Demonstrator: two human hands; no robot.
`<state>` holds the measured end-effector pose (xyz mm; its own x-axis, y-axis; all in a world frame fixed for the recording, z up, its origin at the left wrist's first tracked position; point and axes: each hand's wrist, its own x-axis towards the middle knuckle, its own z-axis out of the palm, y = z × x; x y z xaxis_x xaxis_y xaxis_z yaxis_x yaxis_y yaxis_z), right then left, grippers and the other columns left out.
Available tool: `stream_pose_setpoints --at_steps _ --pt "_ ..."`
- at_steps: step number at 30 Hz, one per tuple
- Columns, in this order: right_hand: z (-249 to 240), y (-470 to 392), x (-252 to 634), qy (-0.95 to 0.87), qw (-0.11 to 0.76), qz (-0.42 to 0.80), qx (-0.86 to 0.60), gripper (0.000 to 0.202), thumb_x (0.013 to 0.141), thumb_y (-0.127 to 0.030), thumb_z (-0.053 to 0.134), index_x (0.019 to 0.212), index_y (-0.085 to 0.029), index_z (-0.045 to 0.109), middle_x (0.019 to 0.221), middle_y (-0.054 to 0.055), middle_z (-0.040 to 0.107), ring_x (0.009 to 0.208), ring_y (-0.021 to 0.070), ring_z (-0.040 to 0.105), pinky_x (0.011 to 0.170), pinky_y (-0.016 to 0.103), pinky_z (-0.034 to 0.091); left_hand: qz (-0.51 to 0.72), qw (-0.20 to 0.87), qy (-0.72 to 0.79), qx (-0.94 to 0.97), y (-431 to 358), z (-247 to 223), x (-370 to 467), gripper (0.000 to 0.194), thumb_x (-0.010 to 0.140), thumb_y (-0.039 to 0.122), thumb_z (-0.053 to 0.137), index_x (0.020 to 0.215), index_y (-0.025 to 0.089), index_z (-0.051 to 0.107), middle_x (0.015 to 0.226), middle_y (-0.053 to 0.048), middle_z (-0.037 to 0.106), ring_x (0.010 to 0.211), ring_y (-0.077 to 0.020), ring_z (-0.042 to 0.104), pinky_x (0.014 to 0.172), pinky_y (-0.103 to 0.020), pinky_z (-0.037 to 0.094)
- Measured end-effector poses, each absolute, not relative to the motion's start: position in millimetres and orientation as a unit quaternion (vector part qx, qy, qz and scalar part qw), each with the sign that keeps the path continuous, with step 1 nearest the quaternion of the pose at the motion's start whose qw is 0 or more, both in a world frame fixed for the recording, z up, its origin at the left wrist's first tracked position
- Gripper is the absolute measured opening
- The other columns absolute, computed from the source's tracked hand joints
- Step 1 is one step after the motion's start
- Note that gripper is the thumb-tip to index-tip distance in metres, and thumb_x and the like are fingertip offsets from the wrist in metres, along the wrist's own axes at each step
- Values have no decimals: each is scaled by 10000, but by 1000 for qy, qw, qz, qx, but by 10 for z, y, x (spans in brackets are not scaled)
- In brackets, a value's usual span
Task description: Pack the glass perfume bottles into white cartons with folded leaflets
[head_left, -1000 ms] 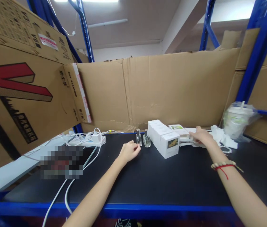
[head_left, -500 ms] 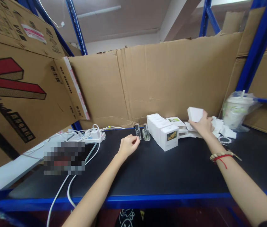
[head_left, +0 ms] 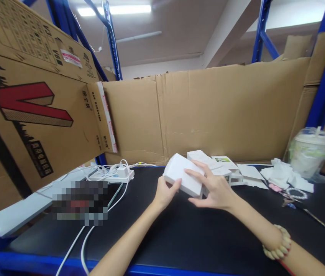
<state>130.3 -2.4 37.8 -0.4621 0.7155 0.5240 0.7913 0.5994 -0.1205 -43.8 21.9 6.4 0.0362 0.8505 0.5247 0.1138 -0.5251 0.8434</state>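
A white box (head_left: 184,174) is held tilted above the black tabletop (head_left: 162,237) by both hands. My left hand (head_left: 164,193) grips its left end, with the thumb on the lower edge. My right hand (head_left: 215,188) has its fingers over the top face and its thumb at the near right corner. Behind my right hand stands a row of white boxes (head_left: 198,155), partly hidden. Beside them lie an opened white carton with a green picture (head_left: 224,161) and a white flap (head_left: 251,174). The small glass bottles are hidden behind the held box and hands.
Crumpled white paper (head_left: 283,174), a beaded bracelet (head_left: 297,194) and a bagged drink cup (head_left: 310,155) are at the right. On the left are a power strip (head_left: 113,176), white cables and a large cardboard box (head_left: 41,115). A cardboard panel (head_left: 222,111) stands behind.
My right hand has brought the white box from the right to the middle. My left hand has taken hold of its left end. The camera view has tilted up.
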Motion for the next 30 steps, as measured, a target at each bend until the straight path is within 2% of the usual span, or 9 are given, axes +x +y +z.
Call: stream_pose_setpoints --at_steps 2,4,8,11,15,19,23,27,30 --pt "415 11 1363 -837 285 -68 -462 584 649 -407 591 1219 -296 540 1377 64 422 631 139 608 615 304 495 604 302 397 622 262 86 -477 436 627 579 540 483 175 467 373 12 472 346 -73 376 374 -210 307" --pt "477 73 1472 -778 351 -78 -515 433 719 -366 512 1131 -262 595 1292 63 511 587 125 592 603 288 483 661 265 431 554 325 114 -548 402 654 545 508 497 180 446 395 21 464 350 -72 372 367 -209 314" --pt "585 222 1761 -604 484 -131 -620 302 804 -295 387 941 -199 638 1053 79 629 661 163 608 660 283 462 744 147 536 370 496 130 -779 294 780 418 374 600 194 439 501 18 466 453 -110 475 407 -218 400" --pt "587 322 1972 -538 458 -109 -700 273 786 -246 406 933 -198 631 1035 76 639 740 191 623 687 295 452 744 116 569 331 605 93 -965 211 816 359 334 731 209 455 658 -19 527 627 -150 562 489 -243 452" --pt "472 444 2144 -544 368 -44 -753 301 724 -256 499 991 -197 626 1010 79 662 921 251 615 756 333 456 713 76 608 341 651 41 -1104 116 755 288 439 845 218 460 822 -54 563 825 -212 578 716 -347 489" --pt "339 524 2165 -552 342 -11 -760 456 695 -263 543 1137 -157 578 1033 107 672 1011 288 594 802 364 458 658 37 600 453 603 56 -1103 241 676 178 478 911 204 518 937 -75 574 966 -241 553 890 -387 439" --pt "300 512 2128 -552 338 13 -762 460 729 -237 504 1175 -148 573 1056 109 675 999 286 609 801 353 465 575 17 566 590 563 57 -1026 344 580 35 463 822 225 616 1032 -55 589 1106 -255 509 1040 -433 316" --pt "353 446 2110 -534 362 12 -764 423 785 -215 402 1135 -114 616 1072 139 667 1031 298 592 839 367 452 500 23 565 656 587 -28 -983 500 496 -58 402 785 243 677 1084 -46 598 1205 -275 453 1091 -507 218" --pt "423 392 2104 -507 394 -1 -766 477 825 -203 311 1206 -69 564 1143 176 628 1070 310 569 872 393 436 467 29 576 670 622 -110 -1010 525 489 -73 395 789 236 697 1101 -66 593 1226 -302 433 1072 -550 231"
